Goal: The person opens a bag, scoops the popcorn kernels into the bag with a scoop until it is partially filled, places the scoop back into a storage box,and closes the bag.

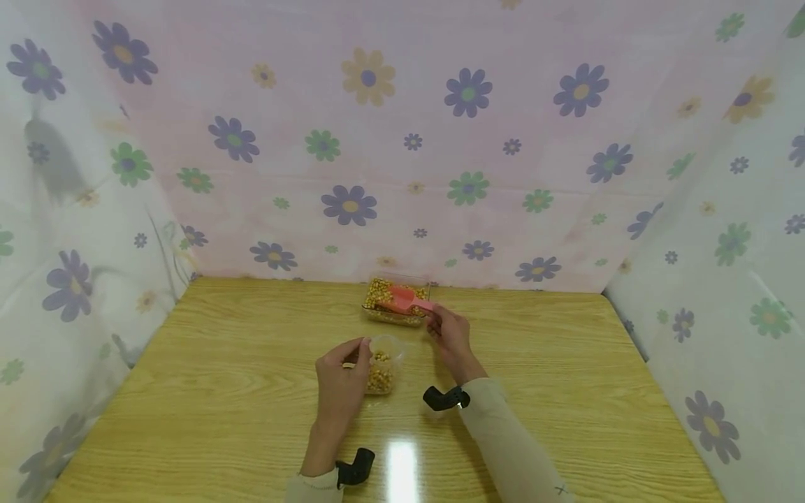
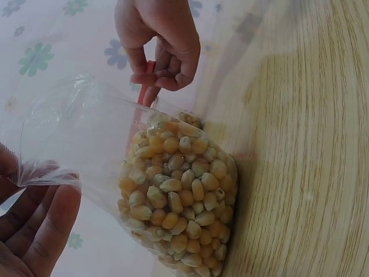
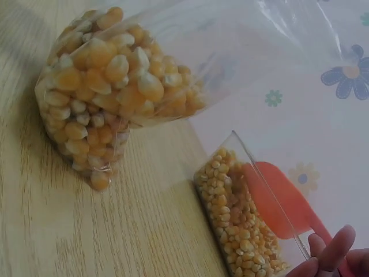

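Observation:
A clear plastic bag (image 2: 179,196) partly filled with yellow corn kernels stands on the table. My left hand (image 1: 342,377) pinches the bag's upper edge between thumb and fingers, as the left wrist view shows. Behind the bag is a clear rectangular container (image 1: 393,319) of corn kernels (image 3: 236,225). My right hand (image 1: 451,335) grips the handle of a red scoop (image 1: 402,299) at the container's right side. The scoop's bowl (image 3: 277,199) lies inside the container, against the kernels; how much it holds cannot be made out.
The wood-grain table (image 1: 239,405) ends at a flower-patterned cloth (image 1: 402,140) behind the container. More of this cloth hangs at both sides. Black wrist mounts (image 1: 356,468) sit on both forearms.

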`<state>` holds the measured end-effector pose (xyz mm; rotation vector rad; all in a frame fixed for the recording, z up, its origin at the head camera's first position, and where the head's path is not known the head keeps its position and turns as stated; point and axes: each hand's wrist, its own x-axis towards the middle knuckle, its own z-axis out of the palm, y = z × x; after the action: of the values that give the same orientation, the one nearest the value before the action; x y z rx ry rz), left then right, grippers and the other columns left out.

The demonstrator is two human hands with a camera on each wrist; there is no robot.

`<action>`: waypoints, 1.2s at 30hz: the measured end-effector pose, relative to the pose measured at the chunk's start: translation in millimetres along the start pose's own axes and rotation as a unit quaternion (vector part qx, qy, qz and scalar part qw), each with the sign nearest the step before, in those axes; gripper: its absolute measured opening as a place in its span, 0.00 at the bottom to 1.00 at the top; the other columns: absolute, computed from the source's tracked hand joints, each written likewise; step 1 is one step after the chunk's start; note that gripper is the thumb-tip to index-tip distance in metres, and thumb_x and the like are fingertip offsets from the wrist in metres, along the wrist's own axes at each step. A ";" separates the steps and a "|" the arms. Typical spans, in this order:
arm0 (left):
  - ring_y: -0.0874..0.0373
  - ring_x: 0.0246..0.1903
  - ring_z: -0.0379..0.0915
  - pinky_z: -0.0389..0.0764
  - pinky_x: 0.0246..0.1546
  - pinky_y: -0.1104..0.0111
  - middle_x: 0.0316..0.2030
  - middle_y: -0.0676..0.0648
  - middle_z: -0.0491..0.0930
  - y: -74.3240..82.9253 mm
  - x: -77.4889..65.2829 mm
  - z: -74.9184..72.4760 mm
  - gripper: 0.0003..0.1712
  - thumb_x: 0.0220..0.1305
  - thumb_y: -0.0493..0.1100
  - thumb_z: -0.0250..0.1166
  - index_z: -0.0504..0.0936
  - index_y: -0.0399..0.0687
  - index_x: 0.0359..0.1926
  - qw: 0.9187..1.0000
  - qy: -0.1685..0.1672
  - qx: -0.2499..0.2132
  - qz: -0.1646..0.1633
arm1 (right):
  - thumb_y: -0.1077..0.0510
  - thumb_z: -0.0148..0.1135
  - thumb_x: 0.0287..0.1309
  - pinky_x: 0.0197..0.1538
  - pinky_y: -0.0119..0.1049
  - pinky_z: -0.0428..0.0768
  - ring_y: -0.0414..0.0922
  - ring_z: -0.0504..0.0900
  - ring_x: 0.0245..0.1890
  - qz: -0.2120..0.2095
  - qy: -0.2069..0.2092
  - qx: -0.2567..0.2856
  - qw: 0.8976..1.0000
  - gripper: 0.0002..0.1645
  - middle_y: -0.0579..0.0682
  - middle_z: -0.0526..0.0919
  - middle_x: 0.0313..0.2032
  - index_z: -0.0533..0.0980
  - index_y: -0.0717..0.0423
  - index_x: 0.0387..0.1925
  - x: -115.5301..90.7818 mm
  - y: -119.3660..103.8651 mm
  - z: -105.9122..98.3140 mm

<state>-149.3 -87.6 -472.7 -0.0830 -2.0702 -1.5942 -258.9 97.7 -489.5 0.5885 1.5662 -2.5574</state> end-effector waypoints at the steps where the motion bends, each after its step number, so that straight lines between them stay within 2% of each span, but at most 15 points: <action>1: 0.46 0.24 0.83 0.79 0.22 0.78 0.26 0.40 0.87 0.8 0.0 0.2 0.09 0.71 0.37 0.65 0.90 0.38 0.38 1.000 0.000 -0.002 -0.005 | 0.60 0.56 0.74 0.39 0.32 0.79 0.37 0.79 0.28 0.000 -0.003 0.007 1.000 0.15 0.44 0.86 0.27 0.78 0.68 0.54 0.1 0.4 -0.1; 7: 0.39 0.26 0.82 0.76 0.22 0.82 0.27 0.34 0.86 8.8 0.0 2.4 0.08 0.70 0.31 0.64 0.89 0.33 0.39 0.999 0.001 0.001 -0.038 | 0.61 0.55 0.75 0.36 0.31 0.79 0.37 0.79 0.26 0.006 -0.024 0.074 0.997 0.10 0.46 0.85 0.26 0.80 0.63 0.46 2.5 5.4 -3.9; 12: 0.35 0.27 0.82 0.76 0.22 0.82 0.27 0.31 0.85 13.6 0.9 3.3 0.08 0.69 0.29 0.62 0.88 0.30 0.39 0.999 -0.001 -0.002 -0.050 | 0.61 0.54 0.76 0.35 0.31 0.79 0.37 0.79 0.24 0.010 -0.041 0.105 0.994 0.10 0.46 0.85 0.25 0.80 0.61 0.43 3.6 7.2 -6.5; 16: 0.40 0.27 0.83 0.77 0.22 0.81 0.28 0.36 0.86 8.1 0.8 2.9 0.08 0.70 0.32 0.64 0.90 0.35 0.39 0.999 -0.002 0.000 -0.048 | 0.61 0.52 0.77 0.36 0.31 0.78 0.37 0.78 0.25 0.019 -0.054 0.133 0.989 0.11 0.48 0.88 0.29 0.79 0.63 0.47 2.2 7.4 -9.8; 20: 0.41 0.27 0.83 0.77 0.22 0.80 0.28 0.37 0.86 4.2 0.0 3.0 0.08 0.70 0.33 0.64 0.90 0.37 0.40 0.999 -0.002 -0.002 -0.045 | 0.60 0.50 0.78 0.37 0.31 0.76 0.37 0.76 0.27 0.029 -0.060 0.148 0.987 0.15 0.49 0.90 0.35 0.76 0.65 0.56 0.5 7.5 -13.9; 24: 0.36 0.26 0.82 0.76 0.22 0.81 0.27 0.33 0.85 15.3 -0.3 2.9 0.08 0.69 0.29 0.63 0.89 0.31 0.38 0.999 -0.001 -0.005 -0.042 | 0.58 0.46 0.80 0.39 0.31 0.74 0.37 0.72 0.28 0.026 -0.069 0.141 0.987 0.19 0.48 0.90 0.37 0.71 0.65 0.61 -1.3 8.0 -17.0; 28: 0.34 0.26 0.81 0.76 0.22 0.82 0.26 0.30 0.84 24.8 -0.5 2.9 0.08 0.68 0.27 0.62 0.88 0.28 0.37 0.999 -0.002 -0.007 -0.036 | 0.56 0.45 0.80 0.39 0.31 0.72 0.37 0.70 0.27 0.021 -0.076 0.144 0.986 0.19 0.47 0.90 0.38 0.71 0.64 0.61 -5.3 8.5 -20.4; 36: 0.45 0.26 0.83 0.77 0.21 0.79 0.27 0.37 0.86 3.7 -1.7 4.8 0.09 0.71 0.34 0.63 0.89 0.33 0.40 1.000 -0.008 0.004 -0.018 | 0.56 0.42 0.81 0.39 0.30 0.74 0.36 0.70 0.27 0.028 -0.080 0.153 0.985 0.16 0.47 0.89 0.38 0.73 0.60 0.55 -13.1 11.2 -29.3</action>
<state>-148.4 -81.7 -471.0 -0.0556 -2.1009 -1.6127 -235.7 116.3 -505.9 0.4285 1.1001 -2.7448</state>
